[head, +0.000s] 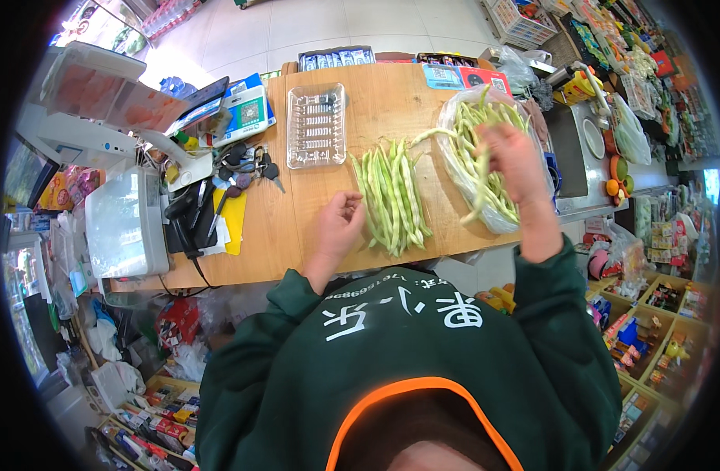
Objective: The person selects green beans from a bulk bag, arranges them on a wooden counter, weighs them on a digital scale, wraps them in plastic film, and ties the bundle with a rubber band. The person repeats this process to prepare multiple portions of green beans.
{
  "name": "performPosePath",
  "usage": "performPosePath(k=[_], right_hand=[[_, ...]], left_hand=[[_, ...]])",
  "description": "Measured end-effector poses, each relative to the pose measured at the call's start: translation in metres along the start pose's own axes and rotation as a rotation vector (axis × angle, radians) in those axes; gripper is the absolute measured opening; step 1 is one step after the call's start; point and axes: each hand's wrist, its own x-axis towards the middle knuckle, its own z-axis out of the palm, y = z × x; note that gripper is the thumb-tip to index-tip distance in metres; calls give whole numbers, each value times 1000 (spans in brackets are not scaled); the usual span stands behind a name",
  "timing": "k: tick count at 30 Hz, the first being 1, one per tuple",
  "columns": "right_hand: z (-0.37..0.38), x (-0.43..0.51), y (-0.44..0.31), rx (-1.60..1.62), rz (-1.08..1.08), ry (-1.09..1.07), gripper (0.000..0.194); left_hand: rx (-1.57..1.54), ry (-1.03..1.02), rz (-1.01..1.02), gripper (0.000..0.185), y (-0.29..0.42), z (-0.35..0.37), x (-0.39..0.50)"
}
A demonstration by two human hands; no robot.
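Long pale green beans lie side by side in a pile on the wooden table in front of me. My left hand rests at the pile's left edge with its fingers curled; I cannot tell whether it grips a bean. Over an open clear plastic bag full of more beans, my right hand holds a bean that hangs down from the fingers. Another bean sticks out of the bag to the left. Behind the pile, to the left, stands an empty clear plastic tray.
Keys, a black handheld scanner, a yellow card and a white machine crowd the table's left side. Printed code cards lie behind the bag. A metal sink adjoins the table at right.
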Motion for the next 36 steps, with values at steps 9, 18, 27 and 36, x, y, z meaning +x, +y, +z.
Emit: performPosePath(k=[9, 18, 27, 36], right_hand=[[131, 13, 59, -364, 112, -173, 35], [110, 17, 84, -540, -40, 11, 31], [68, 3, 96, -424, -184, -67, 21], [-50, -7, 107, -444, -22, 334, 22]], left_hand=[[-53, -16, 34, 25, 18, 17, -3], [4, -30, -18, 27, 17, 25, -5], [37, -36, -78, 29, 17, 32, -2], [-107, -52, -106, 26, 17, 25, 0]])
